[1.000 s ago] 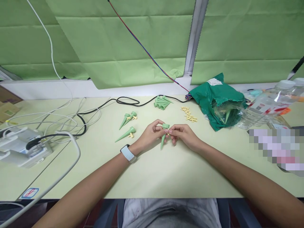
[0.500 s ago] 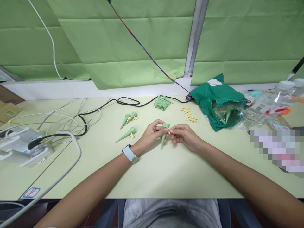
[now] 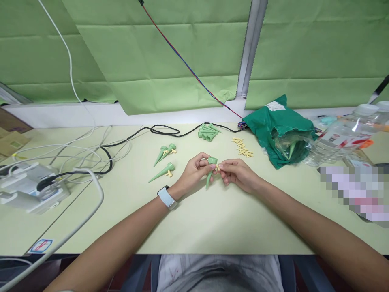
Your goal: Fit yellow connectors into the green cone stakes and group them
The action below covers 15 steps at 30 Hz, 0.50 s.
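My left hand (image 3: 199, 170) grips a green plastic watering spike (image 3: 209, 179), its wide collar up and its point down. Against the spike's side, my right hand (image 3: 235, 172) pinches a small yellow valve (image 3: 217, 166), mostly covered by the fingertips. Left of my hands lie green spikes with yellow valves on them: one in front (image 3: 162, 172) and a pair (image 3: 165, 152) behind it. Beyond my hands is a pile of green spikes (image 3: 208, 132) without visible valves. A heap of loose yellow valves (image 3: 242, 147) lies to its right.
A torn green bag (image 3: 279, 121) with a spike inside stands at the back right, beside clear plastic bottles (image 3: 346, 129). Cables (image 3: 105, 156) and a white power strip (image 3: 33, 190) crowd the left. A blurred flat item (image 3: 355, 194) lies at the right.
My hands stay almost in place. My right fingertips have shifted slightly to the right at the valve, and a bit more of it shows.
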Available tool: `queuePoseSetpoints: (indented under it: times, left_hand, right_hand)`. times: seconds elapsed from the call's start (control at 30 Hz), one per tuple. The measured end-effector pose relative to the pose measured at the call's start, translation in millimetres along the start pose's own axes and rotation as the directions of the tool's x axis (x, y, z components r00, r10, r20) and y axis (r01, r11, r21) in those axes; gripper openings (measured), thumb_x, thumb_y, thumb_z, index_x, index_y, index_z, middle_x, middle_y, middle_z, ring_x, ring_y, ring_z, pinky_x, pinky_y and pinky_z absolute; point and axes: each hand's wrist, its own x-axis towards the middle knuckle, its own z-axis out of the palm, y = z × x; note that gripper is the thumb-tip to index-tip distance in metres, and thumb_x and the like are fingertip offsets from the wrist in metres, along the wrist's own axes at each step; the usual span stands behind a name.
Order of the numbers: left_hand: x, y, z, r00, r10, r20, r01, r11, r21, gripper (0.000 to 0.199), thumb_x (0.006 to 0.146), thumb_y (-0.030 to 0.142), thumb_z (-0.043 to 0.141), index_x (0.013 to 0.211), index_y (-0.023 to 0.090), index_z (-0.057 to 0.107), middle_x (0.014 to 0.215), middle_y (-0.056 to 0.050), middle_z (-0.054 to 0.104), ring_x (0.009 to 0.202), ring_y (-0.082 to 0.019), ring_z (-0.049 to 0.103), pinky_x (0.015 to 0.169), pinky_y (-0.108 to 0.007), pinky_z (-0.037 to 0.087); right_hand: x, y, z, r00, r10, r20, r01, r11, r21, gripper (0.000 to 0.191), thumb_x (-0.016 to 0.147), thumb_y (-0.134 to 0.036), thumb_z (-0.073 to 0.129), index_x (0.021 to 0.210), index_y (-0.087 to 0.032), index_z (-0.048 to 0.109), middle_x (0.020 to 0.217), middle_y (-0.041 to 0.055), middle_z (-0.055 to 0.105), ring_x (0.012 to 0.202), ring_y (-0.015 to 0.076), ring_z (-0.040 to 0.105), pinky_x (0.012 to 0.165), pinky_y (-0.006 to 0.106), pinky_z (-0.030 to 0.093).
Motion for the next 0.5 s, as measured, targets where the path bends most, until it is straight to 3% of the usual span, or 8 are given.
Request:
queuePoseSetpoints:
  times: [0.13, 0.23, 0.33, 0.43, 0.5]
  left_hand:
    - [-0.2, 2.7, 3.3, 1.000, -0.015, 0.019, 0.016, 1.000, -0.027, 0.030, 0.090, 0.044, 0.070, 0.095, 0.018, 0.055, 0.078, -0.003, 0.069, 0.065, -0.016, 0.066, 0.067, -0.031, 0.051]
    - [1.2, 1.9, 0.7, 0.999, 0.025, -0.035, -0.025, 1.000, -0.015, 0.029, 0.091, 0.043, 0.069, 0.098, 0.019, 0.053, 0.080, -0.001, 0.069, 0.063, -0.015, 0.065, 0.067, -0.030, 0.051]
    - [5.3, 0.4, -10.2, 0.971, 0.085, -0.225, -0.086, 0.996, 0.005, 0.028, 0.093, 0.043, 0.067, 0.100, 0.022, 0.049, 0.080, 0.001, 0.068, 0.066, -0.014, 0.066, 0.068, -0.029, 0.052]
    - [9.0, -0.2, -20.6, 0.950, 0.079, -0.303, -0.075, 0.997, 0.025, 0.029, 0.094, 0.045, 0.065, 0.096, 0.022, 0.048, 0.082, 0.001, 0.067, 0.065, -0.014, 0.066, 0.068, -0.029, 0.053]
    - [9.6, -0.8, -21.7, 0.952, 0.059, -0.300, -0.053, 0.998, 0.029, 0.029, 0.094, 0.045, 0.065, 0.096, 0.022, 0.048, 0.083, 0.000, 0.068, 0.065, -0.014, 0.067, 0.068, -0.029, 0.052]
  right_hand:
    - [-0.5, -1.0, 0.0, 0.982, -0.186, -0.027, 0.178, 0.965, -0.193, 0.033, 0.078, -0.048, 0.082, 0.081, -0.016, 0.072, 0.072, 0.0033, 0.068, 0.059, 0.0148, 0.064, 0.057, 0.029, 0.054]
    - [-0.6, -1.2, -1.3, 0.996, -0.078, -0.051, 0.074, 0.994, -0.085, 0.035, 0.077, -0.047, 0.082, 0.075, -0.015, 0.069, 0.067, 0.0016, 0.064, 0.053, 0.0125, 0.059, 0.052, 0.027, 0.051]
    - [1.1, -2.8, -9.1, 0.993, 0.059, -0.106, -0.057, 0.998, 0.026, 0.037, 0.072, -0.047, 0.084, 0.071, -0.016, 0.063, 0.060, -0.0023, 0.055, 0.048, 0.0089, 0.049, 0.046, 0.023, 0.045]
    - [5.0, -8.3, -29.5, 0.966, -0.072, -0.248, 0.026, 0.982, -0.186, 0.037, 0.073, -0.050, 0.080, 0.075, -0.018, 0.062, 0.065, -0.0012, 0.058, 0.048, 0.0106, 0.050, 0.043, 0.024, 0.042]
    - [7.2, -13.7, -51.5, 0.906, -0.238, -0.350, 0.077, 0.906, -0.417, 0.033, 0.079, -0.051, 0.071, 0.078, -0.019, 0.063, 0.070, 0.0013, 0.063, 0.047, 0.0119, 0.050, 0.045, 0.027, 0.041]
